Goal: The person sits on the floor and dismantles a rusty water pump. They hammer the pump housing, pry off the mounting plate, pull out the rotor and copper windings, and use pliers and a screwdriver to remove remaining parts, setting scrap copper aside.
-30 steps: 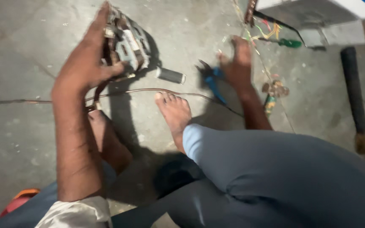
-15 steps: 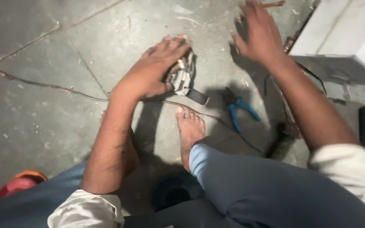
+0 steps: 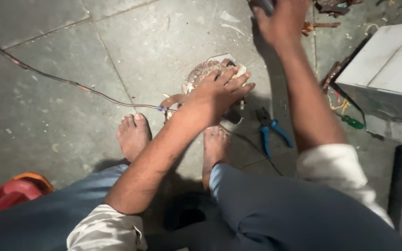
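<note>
My left hand (image 3: 219,93) grips a small electrical part (image 3: 205,72) with copper-coloured windings and pale casing pieces, pressing it down on the stone floor just ahead of my bare feet (image 3: 133,135). A thin brown wire (image 3: 70,82) runs from that part away to the upper left. My right hand (image 3: 280,21) reaches far forward to the top edge of the view, over a grey object (image 3: 261,4) that is mostly cut off; its fingers are partly out of frame. Blue-handled pliers (image 3: 271,132) lie on the floor between my two arms.
A white metal box (image 3: 387,79) stands at the right with loose coloured wires and a green-handled screwdriver (image 3: 352,122) beside it. A black handle (image 3: 398,181) lies at the lower right. Rusty scraps (image 3: 324,23) sit at the top. A red object (image 3: 10,193) is at the lower left.
My left hand has brought the wound part down and nearer to my feet. My right hand has stretched further forward, away from the pliers. The view has shifted.
</note>
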